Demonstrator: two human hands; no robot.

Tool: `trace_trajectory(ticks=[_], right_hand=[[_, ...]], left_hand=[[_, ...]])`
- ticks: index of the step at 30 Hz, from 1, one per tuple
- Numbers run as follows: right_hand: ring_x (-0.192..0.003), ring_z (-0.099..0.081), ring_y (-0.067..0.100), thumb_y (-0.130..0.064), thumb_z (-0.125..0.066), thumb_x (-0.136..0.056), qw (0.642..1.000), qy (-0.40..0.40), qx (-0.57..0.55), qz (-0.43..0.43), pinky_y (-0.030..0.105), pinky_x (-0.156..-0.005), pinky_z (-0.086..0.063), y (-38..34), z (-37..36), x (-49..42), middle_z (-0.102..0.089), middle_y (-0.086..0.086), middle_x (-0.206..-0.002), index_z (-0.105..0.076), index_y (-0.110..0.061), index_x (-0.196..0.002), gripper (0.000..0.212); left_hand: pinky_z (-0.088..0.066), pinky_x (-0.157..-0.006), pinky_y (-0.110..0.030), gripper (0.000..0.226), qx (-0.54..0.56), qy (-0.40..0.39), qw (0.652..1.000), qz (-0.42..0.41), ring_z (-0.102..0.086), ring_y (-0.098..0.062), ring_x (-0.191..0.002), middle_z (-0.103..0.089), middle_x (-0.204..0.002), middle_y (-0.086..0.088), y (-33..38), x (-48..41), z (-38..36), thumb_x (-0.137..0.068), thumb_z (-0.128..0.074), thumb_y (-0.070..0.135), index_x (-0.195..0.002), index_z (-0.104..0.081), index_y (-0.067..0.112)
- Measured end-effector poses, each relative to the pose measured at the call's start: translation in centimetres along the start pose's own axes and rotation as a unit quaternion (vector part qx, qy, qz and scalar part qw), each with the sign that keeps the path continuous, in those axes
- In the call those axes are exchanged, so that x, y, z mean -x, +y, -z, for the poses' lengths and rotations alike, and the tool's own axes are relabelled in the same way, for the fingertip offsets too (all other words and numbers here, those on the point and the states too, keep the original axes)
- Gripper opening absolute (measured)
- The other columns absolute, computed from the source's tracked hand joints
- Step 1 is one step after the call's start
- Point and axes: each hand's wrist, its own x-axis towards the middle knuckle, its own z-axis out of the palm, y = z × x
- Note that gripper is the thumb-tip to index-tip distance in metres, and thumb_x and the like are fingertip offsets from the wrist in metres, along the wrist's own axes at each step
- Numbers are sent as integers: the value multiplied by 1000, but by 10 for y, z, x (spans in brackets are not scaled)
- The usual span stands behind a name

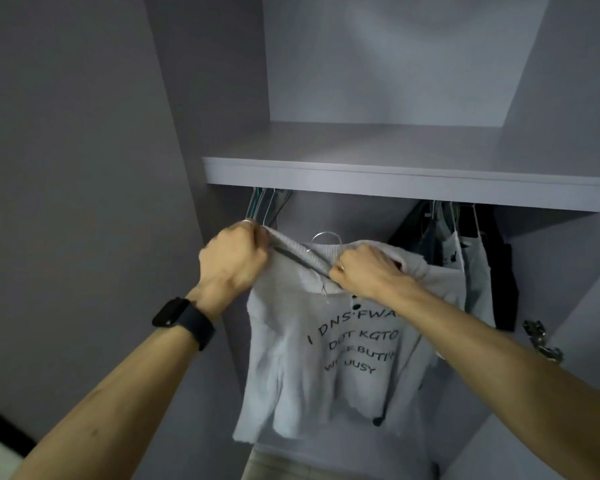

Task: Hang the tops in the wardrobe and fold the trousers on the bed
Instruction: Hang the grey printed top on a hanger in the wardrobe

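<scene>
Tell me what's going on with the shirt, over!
Left hand and right hand grip the neckline of the grey printed top. Wire hanger inside, hook free below the shelf. Hung clothes right, empty hangers left, gap between.

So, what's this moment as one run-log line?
step: fitting grey top onto wire hanger | left hand: grips collar | right hand: grips collar | place: under wardrobe shelf | hung: not yet

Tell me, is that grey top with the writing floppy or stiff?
Probably floppy: the grey top hangs in soft folds below the left hand and right hand gripping its neckline. Likely light, since a thin wire hanger seems enough for it.
</scene>
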Motion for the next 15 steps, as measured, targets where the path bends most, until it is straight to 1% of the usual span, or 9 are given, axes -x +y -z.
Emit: trace_trajectory(ticks=[1,3,5,7,8,10,11,12,15], right_hand=[[-62,-57,25,-27,-48,-95,1000,-22,11,2,35,-59,-49,0,-6,5,-55,6,-68,-49,-13,-60,37],[-57,-56,19,-25,-49,-98,998,-24,-52,5,32,-57,-47,-1,-5,11,-57,2,-64,-50,-16,-59,40],[-50,-52,14,-29,-50,-101,987,95,-130,7,27,-52,-40,-6,12,1,-53,-5,-56,-49,-19,-56,46],[-48,-43,16,-31,-53,-100,965,204,-165,-3,29,-50,-30,-15,28,-10,-45,-6,-50,-46,-15,-56,47],[-50,-44,16,-32,-53,-98,968,196,-157,-1,28,-50,-31,-19,31,-11,-48,-4,-52,-49,-14,-57,45],[-60,-56,20,-34,-51,-97,991,74,-106,17,27,-59,-46,-24,25,-6,-61,0,-63,-59,-15,-64,39],[-65,-60,23,-34,-51,-98,995,14,-91,24,31,-67,-51,-25,17,-2,-63,3,-66,-59,-16,-64,39],[-66,-58,25,-34,-51,-99,994,-5,-102,26,34,-71,-50,-24,10,0,-61,4,-64,-57,-15,-62,42],[-53,-40,22,-30,-52,-103,968,91,-232,6,35,-62,-36,-20,2,-1,-44,4,-50,-46,-8,-57,51]], left_hand=[[-37,-71,-39,28,-18,18,1000,-11,-52,-32,-80,-67,-103,-7,-5,-5,5,-100,-38,41,-89,-54,22],[-38,-70,-38,33,-50,-3,998,-31,-59,-34,-86,-68,-101,-6,-11,-13,14,-98,-38,46,-94,-61,24],[-43,-72,-37,37,-25,-76,996,-26,-62,-33,-93,-69,-101,-2,-6,-13,12,-94,-43,56,-101,-67,28],[-50,-76,-38,39,47,-140,989,-19,-64,-29,-92,-68,-91,2,8,-7,0,-93,-48,59,-96,-68,25],[-53,-79,-39,39,86,-145,986,-11,-63,-27,-89,-67,-86,3,13,-3,-7,-94,-50,57,-91,-67,22],[-53,-80,-38,34,119,-124,985,8,-62,-25,-88,-65,-84,5,14,-4,-16,-95,-52,52,-89,-66,22],[-51,-79,-36,32,107,-127,986,12,-62,-25,-89,-64,-84,6,9,-5,-18,-96,-53,51,-91,-67,23],[-50,-78,-34,32,82,-152,985,9,-63,-24,-91,-65,-87,6,4,-4,-20,-96,-53,52,-94,-68,23],[-48,-84,-33,47,89,-266,960,19,-64,-22,-97,-68,-102,0,-14,9,-36,-99,-46,59,-101,-69,18]])
